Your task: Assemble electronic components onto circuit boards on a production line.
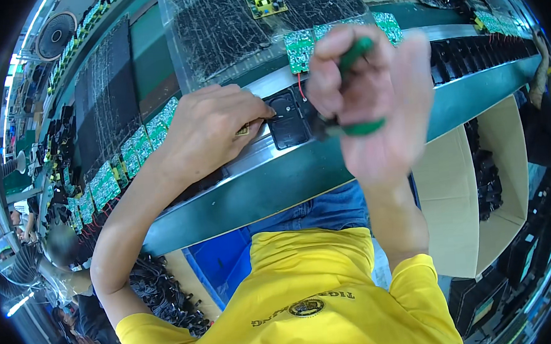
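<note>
Left hand presses flat on the tabletop, fingertips touching the left edge of a black case. That grip is closed down on a small yellowish part, just peeking out under the fingers. The case lies open-side up on the steel edge strip, its long axis running away from the person, toward the belt.

Right hand hovers just right of the case, fist wrapped tight around a green-handled tool. The handle tilts up toward the top right; the dark working end points down-left at the case, nearly touching its right edge.

Packages: an open tan carton sits below the tabletop on the right, black parts piled inside. A blue bin is low on the left, beside a heap of black cables. Green circuit boards line the left stretch in a row, and more sit behind the hands.
</note>
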The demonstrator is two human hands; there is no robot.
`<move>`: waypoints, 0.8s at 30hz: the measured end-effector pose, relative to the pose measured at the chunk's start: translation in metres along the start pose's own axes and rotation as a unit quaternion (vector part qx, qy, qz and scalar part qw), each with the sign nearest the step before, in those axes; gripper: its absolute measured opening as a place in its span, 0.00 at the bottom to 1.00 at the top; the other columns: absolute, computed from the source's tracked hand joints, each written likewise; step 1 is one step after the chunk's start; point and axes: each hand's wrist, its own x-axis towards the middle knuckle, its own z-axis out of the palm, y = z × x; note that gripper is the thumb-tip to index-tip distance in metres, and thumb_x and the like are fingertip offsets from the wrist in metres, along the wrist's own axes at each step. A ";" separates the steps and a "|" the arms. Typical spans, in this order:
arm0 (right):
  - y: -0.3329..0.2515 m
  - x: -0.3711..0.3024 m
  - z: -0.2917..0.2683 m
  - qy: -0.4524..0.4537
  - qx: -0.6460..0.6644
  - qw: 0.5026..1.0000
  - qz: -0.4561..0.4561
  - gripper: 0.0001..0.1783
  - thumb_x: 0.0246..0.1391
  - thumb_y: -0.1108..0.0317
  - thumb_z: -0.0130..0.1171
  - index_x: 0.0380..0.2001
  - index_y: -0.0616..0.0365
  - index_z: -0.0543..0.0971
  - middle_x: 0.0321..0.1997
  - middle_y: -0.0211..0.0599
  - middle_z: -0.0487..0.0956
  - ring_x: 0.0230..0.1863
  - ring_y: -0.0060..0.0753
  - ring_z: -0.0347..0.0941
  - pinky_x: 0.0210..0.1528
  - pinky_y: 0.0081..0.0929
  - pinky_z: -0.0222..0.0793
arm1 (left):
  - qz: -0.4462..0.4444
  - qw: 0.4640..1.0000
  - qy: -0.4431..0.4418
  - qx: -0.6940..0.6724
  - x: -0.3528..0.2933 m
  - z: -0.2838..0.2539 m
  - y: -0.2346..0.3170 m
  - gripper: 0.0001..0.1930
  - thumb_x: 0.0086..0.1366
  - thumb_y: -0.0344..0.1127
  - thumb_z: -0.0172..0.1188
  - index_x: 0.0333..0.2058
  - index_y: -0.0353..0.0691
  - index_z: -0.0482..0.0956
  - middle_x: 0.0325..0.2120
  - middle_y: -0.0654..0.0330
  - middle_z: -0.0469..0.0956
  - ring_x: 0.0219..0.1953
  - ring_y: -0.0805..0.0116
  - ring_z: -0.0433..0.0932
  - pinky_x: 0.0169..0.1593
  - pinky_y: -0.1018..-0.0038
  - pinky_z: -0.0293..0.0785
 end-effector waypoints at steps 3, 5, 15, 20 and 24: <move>0.013 0.020 0.005 0.028 0.185 0.982 0.030 0.20 0.79 0.50 0.54 0.49 0.56 0.83 0.34 0.32 0.74 0.32 0.26 0.66 0.36 0.26 0.63 | -0.002 1.000 0.004 0.012 0.002 0.002 -0.001 0.07 0.62 0.28 0.71 0.39 0.42 0.89 0.39 0.64 0.88 0.38 0.59 0.84 0.45 0.66 0.79; 0.033 0.026 0.006 0.036 0.225 0.974 0.021 0.25 0.81 0.45 0.46 0.47 0.54 0.82 0.33 0.31 0.73 0.32 0.25 0.64 0.36 0.27 0.61 | 0.007 1.000 0.010 -0.005 0.003 0.003 -0.002 0.06 0.62 0.27 0.72 0.38 0.41 0.89 0.37 0.64 0.88 0.36 0.59 0.83 0.44 0.67 0.79; 0.050 0.032 0.019 0.065 0.246 0.966 0.041 0.26 0.82 0.44 0.42 0.41 0.52 0.78 0.30 0.28 0.68 0.30 0.23 0.59 0.35 0.27 0.59 | 0.019 0.999 0.018 -0.042 0.000 0.008 -0.012 0.06 0.61 0.25 0.73 0.37 0.39 0.88 0.35 0.63 0.88 0.34 0.60 0.82 0.41 0.67 0.79; 0.048 0.030 0.028 0.055 0.137 0.989 0.021 0.23 0.82 0.47 0.42 0.41 0.52 0.77 0.31 0.28 0.69 0.30 0.22 0.59 0.35 0.26 0.60 | 0.017 0.999 -0.004 -0.034 0.003 0.000 -0.010 0.05 0.62 0.27 0.72 0.38 0.40 0.89 0.35 0.63 0.88 0.35 0.59 0.84 0.41 0.66 0.80; 0.047 0.025 0.034 0.062 0.069 0.996 0.003 0.20 0.82 0.51 0.43 0.41 0.52 0.77 0.33 0.28 0.71 0.31 0.22 0.60 0.34 0.25 0.60 | -0.033 0.997 -0.021 -0.063 0.002 -0.008 0.000 0.04 0.64 0.29 0.71 0.38 0.39 0.89 0.35 0.62 0.89 0.35 0.58 0.85 0.40 0.64 0.81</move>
